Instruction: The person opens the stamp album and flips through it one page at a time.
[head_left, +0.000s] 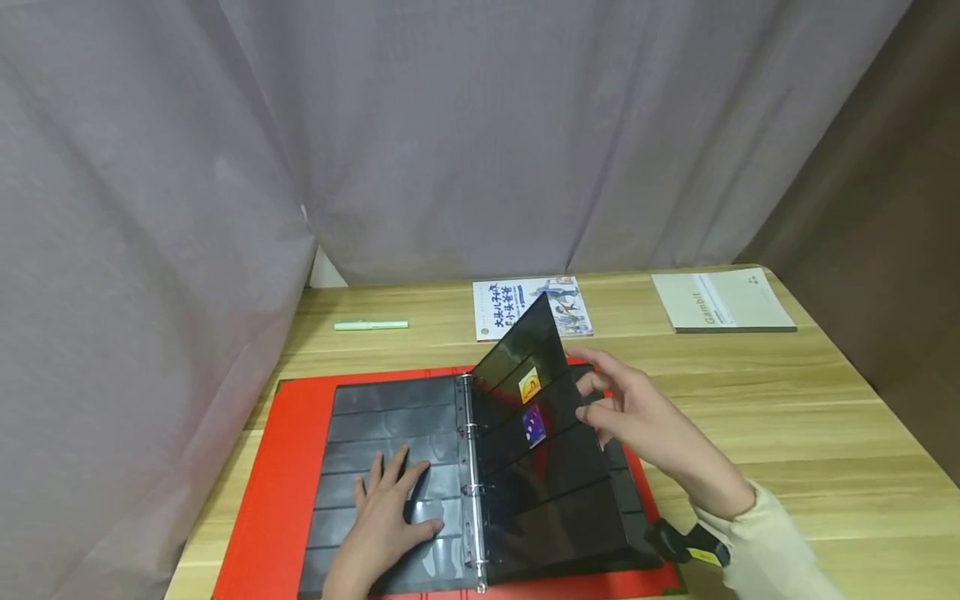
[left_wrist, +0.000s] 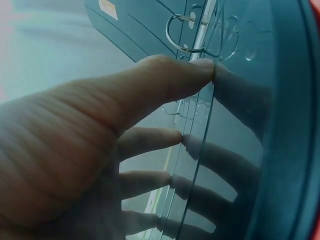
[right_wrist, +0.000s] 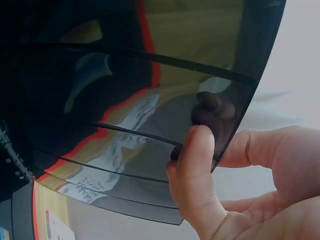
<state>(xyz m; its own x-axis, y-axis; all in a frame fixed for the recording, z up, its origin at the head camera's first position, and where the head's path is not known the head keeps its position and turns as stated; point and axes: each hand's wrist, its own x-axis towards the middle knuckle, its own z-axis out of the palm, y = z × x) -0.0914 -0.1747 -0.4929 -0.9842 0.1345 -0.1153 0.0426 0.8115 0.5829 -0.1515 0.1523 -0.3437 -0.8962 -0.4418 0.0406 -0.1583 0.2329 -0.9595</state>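
A red ring binder [head_left: 258, 467] lies spread on the table, filled with black pocket pages. My left hand [head_left: 382, 517] rests with spread fingers on the left page [head_left: 352, 433]; in the left wrist view its fingertips touch the glossy sheet beside the metal rings [left_wrist: 182, 32]. My right hand [head_left: 637, 417] pinches the outer edge of a black pocket page [head_left: 555, 517], which stands tilted up from the rings. A yellow stamp-like piece [head_left: 529, 386] and a purple one [head_left: 533, 426] sit in that page's pockets. In the right wrist view, thumb and finger lie on opposite sides of the page.
Behind the binder are a light green pen [head_left: 371, 325], a white illustrated booklet [head_left: 495, 312] partly covered by the raised page, and a pale green notebook [head_left: 723, 300] at the back right. Grey curtains [head_left: 450, 142] hang along the table's far side and left.
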